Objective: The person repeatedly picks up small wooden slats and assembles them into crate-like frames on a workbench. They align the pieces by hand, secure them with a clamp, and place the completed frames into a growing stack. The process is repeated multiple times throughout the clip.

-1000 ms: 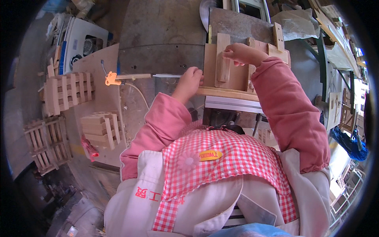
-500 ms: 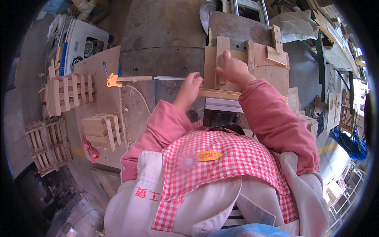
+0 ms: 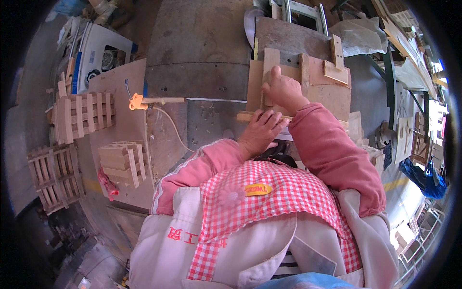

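My right hand [image 3: 285,90] presses on a narrow wooden board [image 3: 271,57], fingers curled and thumb raised. The board lies lengthwise on a flat wooden jig [image 3: 331,100] atop the metal machine table. At the jig's near edge, my left hand [image 3: 262,131] has its fingers bent over a wooden rail [image 3: 244,116]. Its thumb is mostly hidden. Beyond the board's far end, to the left, stands a round saw blade [image 3: 250,28]. Two small wooden blocks form a corner on the jig; one is the upright block [image 3: 336,52].
Slatted wood stacks [image 3: 86,113] and stacked wooden pieces [image 3: 122,161] sit on a side board at left. An orange air-gun-like tool [image 3: 137,101] with a hose lies nearer the metal table [image 3: 197,79]. A green metal frame [image 3: 391,82] stands at right.
My left hand has moved from left of the board, nearer and rightward onto the rail, and its fingers have bent over it. My right hand stays on the board.
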Demonstrator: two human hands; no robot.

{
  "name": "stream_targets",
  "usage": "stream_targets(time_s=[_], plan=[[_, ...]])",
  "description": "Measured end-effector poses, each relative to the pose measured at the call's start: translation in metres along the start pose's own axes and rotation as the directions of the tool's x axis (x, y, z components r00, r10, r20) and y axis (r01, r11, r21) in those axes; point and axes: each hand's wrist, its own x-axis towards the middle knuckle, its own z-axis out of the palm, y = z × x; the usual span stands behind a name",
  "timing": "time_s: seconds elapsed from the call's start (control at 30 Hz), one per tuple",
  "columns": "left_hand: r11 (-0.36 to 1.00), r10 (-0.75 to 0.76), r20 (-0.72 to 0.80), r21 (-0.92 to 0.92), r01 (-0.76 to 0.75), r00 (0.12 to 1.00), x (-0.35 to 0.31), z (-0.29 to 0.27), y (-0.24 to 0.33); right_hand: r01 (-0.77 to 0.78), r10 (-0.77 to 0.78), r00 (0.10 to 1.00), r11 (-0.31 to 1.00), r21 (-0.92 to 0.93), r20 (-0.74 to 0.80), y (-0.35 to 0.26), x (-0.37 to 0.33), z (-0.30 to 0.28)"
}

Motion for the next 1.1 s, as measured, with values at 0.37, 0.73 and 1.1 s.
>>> stream_targets(time_s=[0.37, 0.73, 1.1], plan=[[0.996, 0.024, -0.004, 0.087, -0.024, 1.0, 0.017, -0.004, -0.014, 0.048, -0.051, 0.995, 0.998, -0.03, -0.092, 0.01, 0.026, 0.001], [0.995, 0.016, 0.007, 0.095, -0.016, 1.0, 0.033, -0.007, -0.024, 0.041, -0.042, 0.993, 0.999, -0.012, -0.106, 0.013, 0.044, -0.006], [0.993, 0.033, -0.035, 0.112, -0.029, 0.999, 0.052, -0.009, -0.038, 0.065, -0.067, 0.99, 0.998, -0.018, -0.127, 0.019, 0.066, -0.014]])
